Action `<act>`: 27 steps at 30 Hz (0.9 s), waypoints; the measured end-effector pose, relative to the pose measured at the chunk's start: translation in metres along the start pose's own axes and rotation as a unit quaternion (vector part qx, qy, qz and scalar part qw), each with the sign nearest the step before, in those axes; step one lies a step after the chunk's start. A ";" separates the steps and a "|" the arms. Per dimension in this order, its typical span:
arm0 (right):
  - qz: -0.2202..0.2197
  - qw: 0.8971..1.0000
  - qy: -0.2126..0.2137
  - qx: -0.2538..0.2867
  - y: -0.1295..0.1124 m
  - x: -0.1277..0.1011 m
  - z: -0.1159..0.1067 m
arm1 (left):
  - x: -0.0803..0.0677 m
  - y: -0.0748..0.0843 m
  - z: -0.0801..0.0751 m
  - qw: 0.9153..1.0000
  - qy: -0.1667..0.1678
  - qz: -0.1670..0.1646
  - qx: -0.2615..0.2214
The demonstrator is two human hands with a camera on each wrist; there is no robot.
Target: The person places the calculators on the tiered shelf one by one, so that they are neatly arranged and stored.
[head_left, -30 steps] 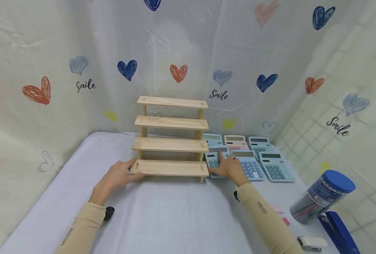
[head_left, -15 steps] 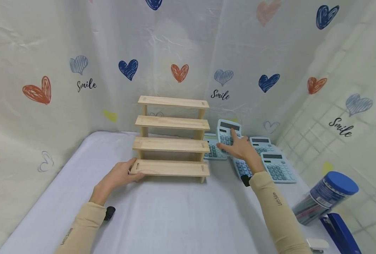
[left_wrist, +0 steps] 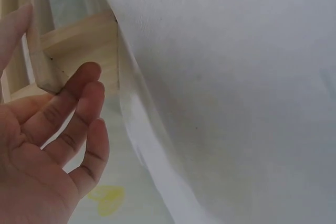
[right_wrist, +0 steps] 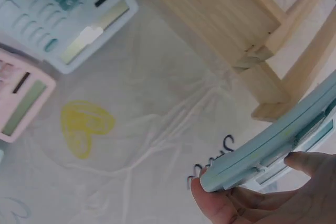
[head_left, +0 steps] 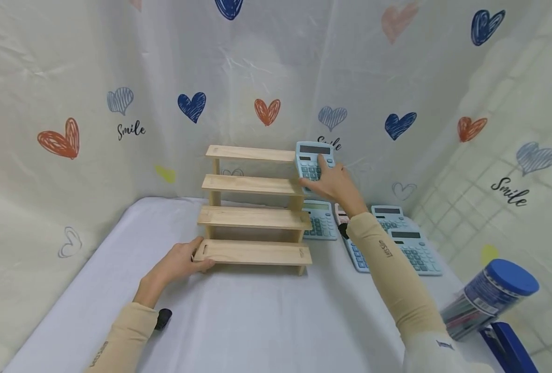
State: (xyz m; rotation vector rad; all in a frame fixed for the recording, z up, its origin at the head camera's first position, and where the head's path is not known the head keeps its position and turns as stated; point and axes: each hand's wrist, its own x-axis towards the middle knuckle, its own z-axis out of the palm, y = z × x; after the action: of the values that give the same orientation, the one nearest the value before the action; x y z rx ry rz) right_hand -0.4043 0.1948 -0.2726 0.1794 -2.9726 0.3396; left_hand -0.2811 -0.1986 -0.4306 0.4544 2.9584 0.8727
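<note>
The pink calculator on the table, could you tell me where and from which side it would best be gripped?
Grip the pink calculator by its two long side edges, coming down from above. It lies flat, face up, so only a top approach reaches it. A blue calculator lies close beside its top end, and in the head view the right arm hides most of it, so the sides look freest, though I cannot see them fully.

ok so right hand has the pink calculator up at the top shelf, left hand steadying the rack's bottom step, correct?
Not quite: the calculator gripped by the right hand is light blue, not pink, as the head view shows. The pink one lies on the table. The left hand does hold the bottom step of the wooden rack.
</note>
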 end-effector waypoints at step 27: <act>-0.108 0.991 0.026 -0.069 -0.108 0.055 0.015 | 0.002 0.002 -0.002 1.000 0.008 -0.003 0.012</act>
State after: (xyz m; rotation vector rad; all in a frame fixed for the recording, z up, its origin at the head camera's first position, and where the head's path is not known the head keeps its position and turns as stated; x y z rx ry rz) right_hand -0.4454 0.0817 -0.2553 0.4627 -2.8741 0.1103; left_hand -0.2826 -0.1978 -0.4275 0.4401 2.9875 0.8442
